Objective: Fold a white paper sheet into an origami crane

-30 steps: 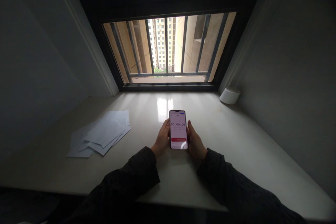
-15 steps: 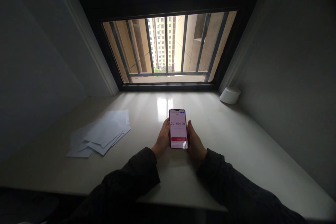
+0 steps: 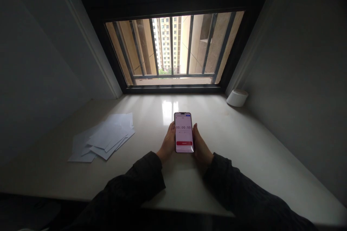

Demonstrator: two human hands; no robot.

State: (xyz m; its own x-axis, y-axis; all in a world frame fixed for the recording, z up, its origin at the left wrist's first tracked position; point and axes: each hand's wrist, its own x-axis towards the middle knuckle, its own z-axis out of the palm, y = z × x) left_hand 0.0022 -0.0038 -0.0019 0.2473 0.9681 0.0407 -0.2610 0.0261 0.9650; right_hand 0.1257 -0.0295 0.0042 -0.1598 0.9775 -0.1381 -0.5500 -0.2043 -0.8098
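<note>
A smartphone (image 3: 184, 135) is held upright, tilted toward me, above the pale windowsill (image 3: 173, 191). Its lit screen shows a timer reading 00:00:00 and a red button low down. My left hand (image 3: 167, 144) is closed on the phone's left edge, with the fingers hidden behind it. My right hand (image 3: 202, 147) grips the right edge, thumb pointing up alongside, and its other fingers are also out of sight behind the phone. Both forearms are in dark sleeves.
Several loose white paper sheets (image 3: 108, 135) lie overlapping on the sill at the left. A white rounded object (image 3: 237, 98) stands in the far right corner by the wall. Beyond is a dark-framed window (image 3: 173, 89) with bars outside.
</note>
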